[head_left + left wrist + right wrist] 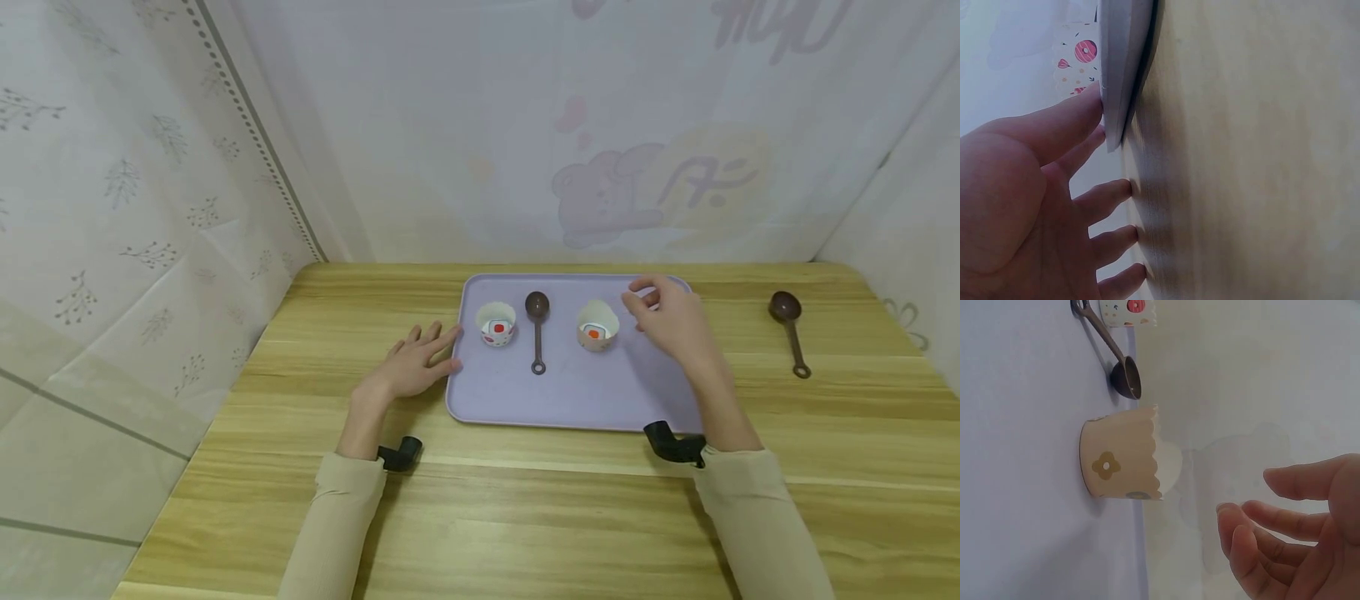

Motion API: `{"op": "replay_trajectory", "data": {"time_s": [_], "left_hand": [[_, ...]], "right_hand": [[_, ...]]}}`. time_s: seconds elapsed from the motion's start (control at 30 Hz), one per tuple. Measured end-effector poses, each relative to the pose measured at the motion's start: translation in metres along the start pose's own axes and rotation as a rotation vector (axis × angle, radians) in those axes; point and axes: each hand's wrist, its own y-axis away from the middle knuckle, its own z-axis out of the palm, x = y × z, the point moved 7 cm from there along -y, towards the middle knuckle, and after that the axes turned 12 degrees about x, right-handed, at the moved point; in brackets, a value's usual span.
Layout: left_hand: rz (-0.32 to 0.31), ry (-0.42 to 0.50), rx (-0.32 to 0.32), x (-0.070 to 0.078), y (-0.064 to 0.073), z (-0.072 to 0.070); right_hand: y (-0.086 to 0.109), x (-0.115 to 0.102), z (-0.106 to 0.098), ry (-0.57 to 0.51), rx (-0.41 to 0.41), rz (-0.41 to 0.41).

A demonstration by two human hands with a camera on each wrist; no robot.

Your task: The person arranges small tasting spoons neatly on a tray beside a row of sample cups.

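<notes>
My left hand (412,362) lies at the left edge of a lavender tray (570,400). In the left wrist view its thumb and index fingertip are right at the tray's rim, and the other fingertips rest on the wood. My right hand (671,321) hovers over the tray's right side, fingers loosely bent, holding nothing. Just left of it stands a peach paper baking cup (1122,453) with a flower print and a small orange-marked piece inside. A white patterned paper cup (497,336) with a red-marked piece stands at the tray's left. Between the cups lies a brown measuring spoon (537,333).
A second brown measuring spoon (791,333) lies on the wooden table (525,525) to the right of the tray. Pale printed cloth (450,133) hangs behind the table and along its left side. A black camera mount sits at each wrist.
</notes>
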Motion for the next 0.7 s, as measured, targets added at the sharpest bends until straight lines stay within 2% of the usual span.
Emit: {"op": "replay_trajectory", "data": {"time_s": [0.7], "left_hand": [[0.002,0.002,0.001,0.0,0.0,0.0]], "right_hand": [[-0.002,0.013,-0.017,0.009,0.02,0.02]]}}
